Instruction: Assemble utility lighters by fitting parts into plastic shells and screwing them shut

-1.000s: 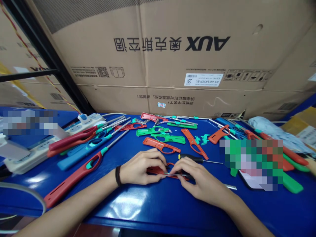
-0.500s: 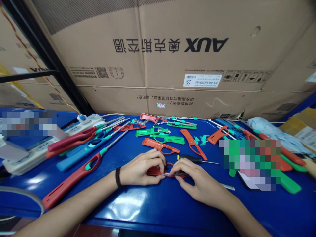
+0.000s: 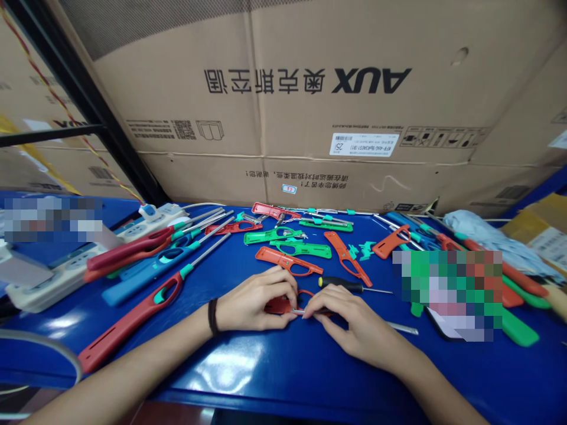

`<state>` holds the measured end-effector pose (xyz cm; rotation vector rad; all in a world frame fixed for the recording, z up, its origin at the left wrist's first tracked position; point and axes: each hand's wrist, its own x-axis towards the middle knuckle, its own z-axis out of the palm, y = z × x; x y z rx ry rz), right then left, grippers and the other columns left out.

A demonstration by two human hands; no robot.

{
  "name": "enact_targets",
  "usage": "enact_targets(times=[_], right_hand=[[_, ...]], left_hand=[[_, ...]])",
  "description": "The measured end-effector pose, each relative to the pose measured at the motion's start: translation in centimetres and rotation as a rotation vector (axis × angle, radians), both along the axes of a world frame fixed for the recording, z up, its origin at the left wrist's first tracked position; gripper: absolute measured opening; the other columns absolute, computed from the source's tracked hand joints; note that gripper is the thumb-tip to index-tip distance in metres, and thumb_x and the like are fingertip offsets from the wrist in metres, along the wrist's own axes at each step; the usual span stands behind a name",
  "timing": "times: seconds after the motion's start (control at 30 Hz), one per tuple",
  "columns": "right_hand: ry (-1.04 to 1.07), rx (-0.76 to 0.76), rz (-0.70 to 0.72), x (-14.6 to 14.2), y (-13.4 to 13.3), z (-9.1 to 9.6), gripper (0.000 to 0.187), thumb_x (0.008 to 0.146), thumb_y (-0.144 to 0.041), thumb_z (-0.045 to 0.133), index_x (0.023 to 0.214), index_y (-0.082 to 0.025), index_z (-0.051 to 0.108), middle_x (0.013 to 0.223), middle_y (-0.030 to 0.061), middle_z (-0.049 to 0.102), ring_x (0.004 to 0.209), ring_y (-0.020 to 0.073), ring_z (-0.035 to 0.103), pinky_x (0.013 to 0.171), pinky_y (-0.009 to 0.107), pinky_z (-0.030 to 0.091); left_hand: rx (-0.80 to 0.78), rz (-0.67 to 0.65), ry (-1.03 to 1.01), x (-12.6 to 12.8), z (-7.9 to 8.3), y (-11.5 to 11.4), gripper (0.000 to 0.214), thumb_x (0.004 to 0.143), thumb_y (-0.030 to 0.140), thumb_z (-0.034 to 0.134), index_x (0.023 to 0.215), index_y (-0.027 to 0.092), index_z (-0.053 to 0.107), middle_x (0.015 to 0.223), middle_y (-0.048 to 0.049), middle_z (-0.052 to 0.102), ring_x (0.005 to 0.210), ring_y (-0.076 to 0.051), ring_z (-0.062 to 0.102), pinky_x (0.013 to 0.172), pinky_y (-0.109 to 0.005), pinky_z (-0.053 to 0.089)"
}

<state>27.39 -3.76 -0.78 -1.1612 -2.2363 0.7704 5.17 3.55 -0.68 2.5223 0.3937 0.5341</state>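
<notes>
Low over the blue table, my left hand (image 3: pixel 261 301) has thumb and fingers closed on an orange-red lighter casing half (image 3: pixel 277 306), part of which it covers. My right hand (image 3: pixel 349 321) pinches a thin metal tube (image 3: pixel 299 311) that lies along the casing. A flat metal end (image 3: pixel 405 328) sticks out past the right wrist, seemingly the same tube; the palm hides the middle. Just beyond the hands are an orange casing half (image 3: pixel 283 260) and a screwdriver (image 3: pixel 341 284) with a black and yellow handle.
Assembled long-necked lighters (image 3: pixel 133 316) lie left beside a white power strip (image 3: pixel 66 277). Green casing halves (image 3: pixel 301 249), small teal parts (image 3: pixel 365 250) and metal tubes are spread behind. More lighters (image 3: pixel 522 324) lie right. A large cardboard box (image 3: pixel 283 106) stands at the back.
The protruding metal end by the right wrist has shifted slightly left and up. The right fingertips have moved a little along the tube; the left hand stays nearly still.
</notes>
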Motion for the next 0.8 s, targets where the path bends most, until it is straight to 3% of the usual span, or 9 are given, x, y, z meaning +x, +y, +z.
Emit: enact_targets(times=[0.53,0.8], right_hand=[[-0.16,0.098,0.038,-0.1,-0.3,1.1,0.032,0.086,-0.003,0.05,0.1,-0.027,0.065,0.093,-0.004,0.067,0.09,0.0146,0.052,0.085,0.028,0.039],[-0.109,0.093,0.02,0.2,-0.1,0.6,0.032,0.086,-0.006,0.051,0.102,-0.03,0.067,0.088,-0.0013,0.064,0.087,0.0146,0.054,0.079,0.027,0.043]], left_hand=[[0.043,0.0,-0.011,0.0,0.0,0.1,0.007,0.084,0.023,0.062,0.084,0.017,0.064,0.097,-0.0056,0.06,0.091,-0.016,0.055,0.085,-0.027,0.044],[0.089,0.002,-0.02,-0.1,0.0,0.0,0.009,0.084,0.025,0.062,0.085,0.018,0.068,0.096,-0.0058,0.063,0.088,-0.016,0.057,0.082,-0.027,0.046]])
